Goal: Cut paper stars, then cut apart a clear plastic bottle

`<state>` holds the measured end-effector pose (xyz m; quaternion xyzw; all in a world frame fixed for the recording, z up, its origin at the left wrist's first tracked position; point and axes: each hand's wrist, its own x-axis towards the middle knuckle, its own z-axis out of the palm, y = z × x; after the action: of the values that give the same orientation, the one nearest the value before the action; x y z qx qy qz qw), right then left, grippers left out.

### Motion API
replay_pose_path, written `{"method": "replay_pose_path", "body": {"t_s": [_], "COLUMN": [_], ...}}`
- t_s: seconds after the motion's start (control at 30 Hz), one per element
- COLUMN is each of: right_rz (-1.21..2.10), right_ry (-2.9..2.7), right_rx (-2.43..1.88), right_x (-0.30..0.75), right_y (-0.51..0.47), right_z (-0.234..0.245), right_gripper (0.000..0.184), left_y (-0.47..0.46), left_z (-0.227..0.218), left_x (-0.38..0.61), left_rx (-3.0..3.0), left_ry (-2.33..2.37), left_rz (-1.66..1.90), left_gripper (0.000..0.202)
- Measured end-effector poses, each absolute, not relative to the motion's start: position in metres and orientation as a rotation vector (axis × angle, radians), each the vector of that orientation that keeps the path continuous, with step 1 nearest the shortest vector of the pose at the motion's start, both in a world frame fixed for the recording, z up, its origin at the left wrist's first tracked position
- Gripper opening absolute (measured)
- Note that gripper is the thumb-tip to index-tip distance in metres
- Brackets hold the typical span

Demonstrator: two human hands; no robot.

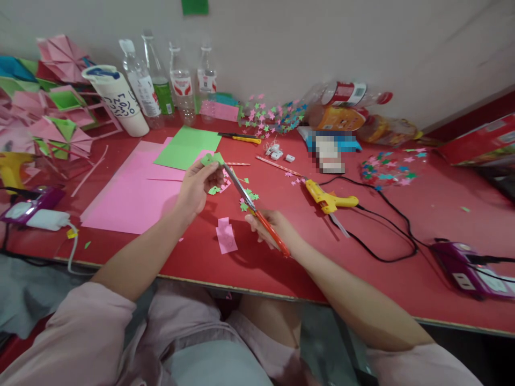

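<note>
Between the thumb and fingers of my left hand (198, 185) is a small piece of green paper (218, 158). My right hand (277, 230) grips a pair of scissors (245, 194) by its orange handles, and the blade tips reach the edge of the green paper. Below the blades lie small green paper cutouts (250, 196), partly hidden by the scissors. A pink paper scrap (226, 236) rests on the red table (193, 262) between my forearms. To the left, large pink sheets (120, 198) lie under a green sheet (188, 147).
A yellow glue gun (328, 198) with a black cord lies to the right, near a purple power strip (462, 268). Plastic bottles (183, 86) and a white cup (118, 102) stand along the wall. Behind my hands lies a yellow-and-black cutter knife (241, 138).
</note>
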<state>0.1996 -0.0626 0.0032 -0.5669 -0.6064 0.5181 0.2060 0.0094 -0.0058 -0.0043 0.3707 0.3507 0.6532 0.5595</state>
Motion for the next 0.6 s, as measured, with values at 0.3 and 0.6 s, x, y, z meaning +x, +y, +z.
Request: {"method": "replay_pose_path", "body": {"t_s": [0.3,0.6], "right_rz": [1.471,1.494], "right_ry": [-1.7,-1.751], "right_rx": [-1.606,-1.493], "right_x": [0.2016,0.2051], "right_y": [-0.0614,-0.0632], "right_z": [0.0026,0.0002], "right_gripper": [0.048,0.046], "left_y": [-0.0058,-0.0065], "left_z": [-0.0054,-0.006], "left_x": [0.0075,0.0077], "left_rx": [1.044,1.097], "left_ry": [0.901,0.889], "left_rz": [1.612,1.63], "left_gripper": [0.01,0.012]}}
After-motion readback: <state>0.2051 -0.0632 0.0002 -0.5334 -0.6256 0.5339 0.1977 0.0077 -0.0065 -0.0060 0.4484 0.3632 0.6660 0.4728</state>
